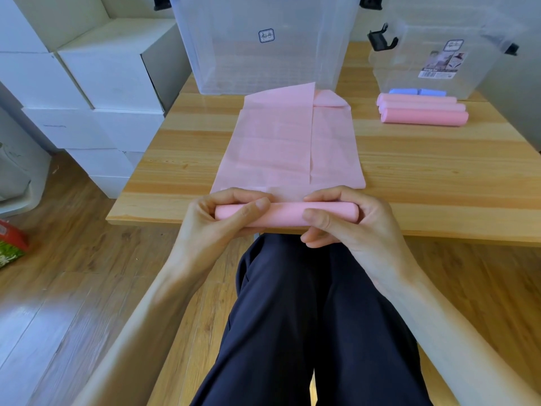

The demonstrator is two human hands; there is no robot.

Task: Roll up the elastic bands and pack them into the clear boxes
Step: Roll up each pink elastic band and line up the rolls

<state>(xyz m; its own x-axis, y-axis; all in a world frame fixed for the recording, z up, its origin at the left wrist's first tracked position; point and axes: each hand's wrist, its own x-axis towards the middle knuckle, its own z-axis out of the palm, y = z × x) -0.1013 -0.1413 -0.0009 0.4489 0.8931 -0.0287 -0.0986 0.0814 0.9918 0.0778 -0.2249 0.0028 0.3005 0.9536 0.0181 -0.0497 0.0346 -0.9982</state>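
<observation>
1. The table (pixel 409 171), light wood, carries everything; its near edge runs just under both hands, and dark trousers (pixel 316 317) show below them.
2. A stack of white cartons (pixel 96 83) stands on the floor, far off to the left of the left hand.
3. The big box (pixel 263 54), clear, with a small blue label, stands straight ahead of the hands at the table's far side, past the band's far end.
4. The small box (pixel 433 65), also clear and with a printed sticker, stands ahead and to the right of the right hand, well apart from it.
5. The band (pixel 292 142), pink, lies flat on the table and stretches away from the hands toward the big box; its far end is folded over at a corner. Its near end is wound into a roll (pixel 287 213) lying crosswise at the table edge.
6. Three finished pink rolls (pixel 423 111) lie side by side in front of the small box, with blue rolls (pixel 417 92) just behind them, against its wall.
7. The left hand (pixel 222 215) grips the roll's left end, fingers curled over the top, thumb on the near side.
8. The right hand (pixel 345 221) grips the right end the same way.
</observation>
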